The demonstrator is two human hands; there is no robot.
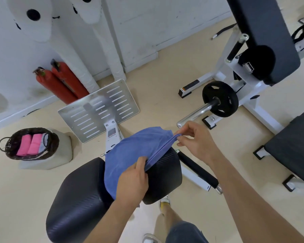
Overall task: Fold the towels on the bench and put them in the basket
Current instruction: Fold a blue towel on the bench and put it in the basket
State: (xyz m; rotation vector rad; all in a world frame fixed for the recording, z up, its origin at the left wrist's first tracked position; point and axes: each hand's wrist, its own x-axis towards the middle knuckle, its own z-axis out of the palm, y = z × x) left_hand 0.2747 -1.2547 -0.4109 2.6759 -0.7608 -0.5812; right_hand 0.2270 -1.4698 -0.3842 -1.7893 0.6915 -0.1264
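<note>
Labels first: white sticker on the machine's frame (111, 132) beyond the bench, print too small to read; orange-and-black sticker on the rack foot (189, 86), also unreadable. Blue towel (130, 155) was plain mid-blue terry with a stitched hem, no pattern or tag visible. It lay draped over the gap between the bench's two black pads, left pad (77, 199) and right pad (165, 174), with most of the cloth hanging toward the left one. Its right edge was raised off the right pad and stretched in a straight line between the hands; that edge looked doubled. Left hand (132, 179) gripped the near end of the edge, thumb on top, fingers curled under. Right hand (195, 139) pinched the far corner between thumb and forefinger, other fingers loosely spread. Hands were well apart, one at each end of the edge. Basket (54, 142), dark wicker, sat on a beige block (63, 151) on the floor, well left of the bench. It held two folded pink towels (29, 143) side by side and a pale one (42, 145) just beside them.
</note>
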